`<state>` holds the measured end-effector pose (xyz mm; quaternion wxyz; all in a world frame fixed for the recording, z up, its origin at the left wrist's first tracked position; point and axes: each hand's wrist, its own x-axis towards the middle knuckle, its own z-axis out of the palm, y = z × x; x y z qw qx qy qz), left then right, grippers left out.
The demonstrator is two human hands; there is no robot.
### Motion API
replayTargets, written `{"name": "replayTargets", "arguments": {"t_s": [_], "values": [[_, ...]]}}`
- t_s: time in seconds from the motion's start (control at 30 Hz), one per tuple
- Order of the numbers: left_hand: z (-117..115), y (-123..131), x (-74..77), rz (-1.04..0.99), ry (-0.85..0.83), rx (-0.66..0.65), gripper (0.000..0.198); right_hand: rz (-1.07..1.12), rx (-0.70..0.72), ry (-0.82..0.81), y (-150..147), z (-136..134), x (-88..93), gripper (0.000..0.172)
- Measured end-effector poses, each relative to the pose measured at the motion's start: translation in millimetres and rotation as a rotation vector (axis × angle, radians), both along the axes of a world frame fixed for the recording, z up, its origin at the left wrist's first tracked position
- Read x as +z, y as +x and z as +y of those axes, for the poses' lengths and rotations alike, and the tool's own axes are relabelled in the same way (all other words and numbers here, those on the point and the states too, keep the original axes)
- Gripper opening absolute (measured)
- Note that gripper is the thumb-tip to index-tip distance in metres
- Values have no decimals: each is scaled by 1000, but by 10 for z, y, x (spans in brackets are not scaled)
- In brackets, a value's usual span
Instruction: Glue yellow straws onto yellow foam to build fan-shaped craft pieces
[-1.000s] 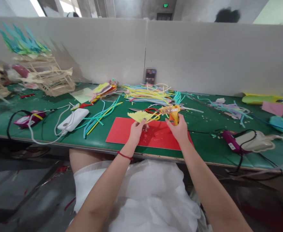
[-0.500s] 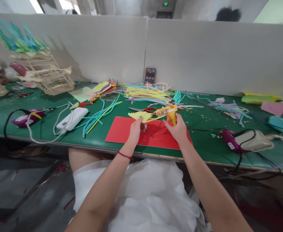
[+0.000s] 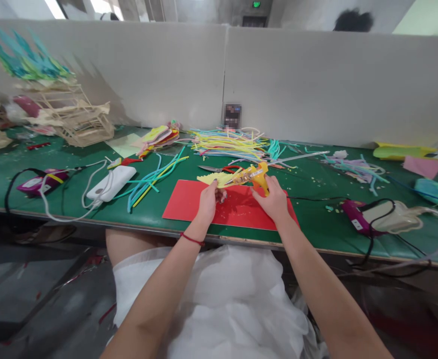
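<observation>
My left hand pinches a yellow piece with a jagged edge, raised over a red board. My right hand is wrapped round the handle of a yellow hot glue gun. The gun's nozzle points left, close to the yellow piece; whether it touches, I cannot tell. A clear glue stick juts from the back of the gun. Just behind the yellow piece lie scissors with red handles. Small crumbs are scattered on the red board.
A heap of coloured fuzzy stems lies at the back, with more stems on the left. A white power bank and purple boxes with cords sit nearby. A stick frame stands far left. A grey partition rises behind.
The glue gun has tilted and moved slightly left and down, its nozzle now over the yellow piece. The glue stick behind it points further up. My left hand has barely shifted.
</observation>
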<state>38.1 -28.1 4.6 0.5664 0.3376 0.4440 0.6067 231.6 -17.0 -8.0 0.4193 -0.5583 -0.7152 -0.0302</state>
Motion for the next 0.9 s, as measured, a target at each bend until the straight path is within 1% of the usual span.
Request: {"name": "replayTargets", "arguments": {"t_s": [0.3,0.6,0.9], "values": [[-4,4,12,-9,-25,-2,42,-33,12,31,20,21,-42,52],[-53,17,87,-16,-46,-3,41,-55,33,108,46,53,-86,50],[-52,10,67,-8,-23,-13,42,-65,43,125,42,38,-76,47]]}}
